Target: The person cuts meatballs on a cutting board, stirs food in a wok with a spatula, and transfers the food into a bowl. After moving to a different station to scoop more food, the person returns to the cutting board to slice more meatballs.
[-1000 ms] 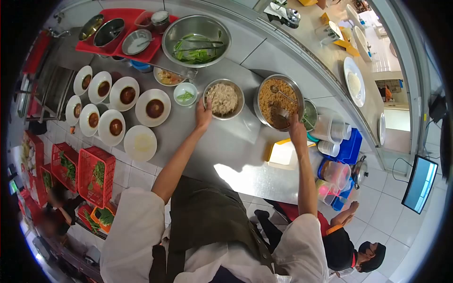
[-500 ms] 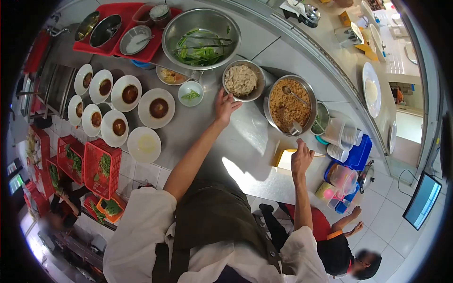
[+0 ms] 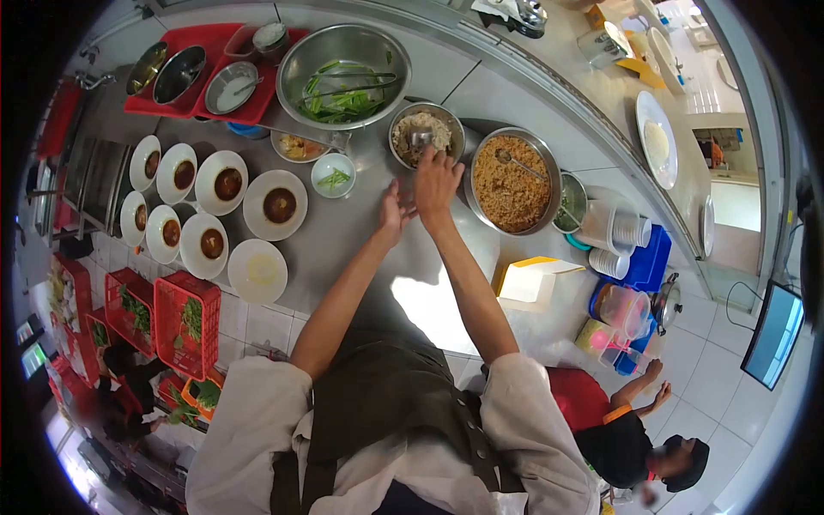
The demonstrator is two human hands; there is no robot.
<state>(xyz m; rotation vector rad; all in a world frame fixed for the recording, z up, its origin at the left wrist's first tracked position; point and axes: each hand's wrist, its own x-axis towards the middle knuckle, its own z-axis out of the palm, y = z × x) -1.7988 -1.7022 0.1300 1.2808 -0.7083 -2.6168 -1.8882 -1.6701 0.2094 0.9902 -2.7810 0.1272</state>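
Observation:
My right hand (image 3: pixel 437 184) is closed on the handle of a small metal ladle (image 3: pixel 421 136). The ladle's cup sits in a steel bowl of pale minced mixture (image 3: pixel 407 128). Just below and left of that bowl, my left hand (image 3: pixel 395 215) is held open, near my right wrist and off the bowl's rim. Right of the two hands stands a larger steel bowl (image 3: pixel 557 189) of brown crumbly mince (image 3: pixel 512 199), with a spoon (image 3: pixel 521 164) lying in it.
White bowls (image 3: pixel 274 206) with dark sauce stand in rows at left. A large steel bowl (image 3: pixel 403 94) holds green stalks and tongs. A yellow-edged open box (image 3: pixel 525 285) lies at right, near a bowl of chopped greens (image 3: pixel 572 206). A co-worker (image 3: pixel 614 438) is at lower right.
My right hand has carried the ladle left from the brown mince to the bowl of pale mixture. My left hand has let go of that bowl's rim and moved down slightly.

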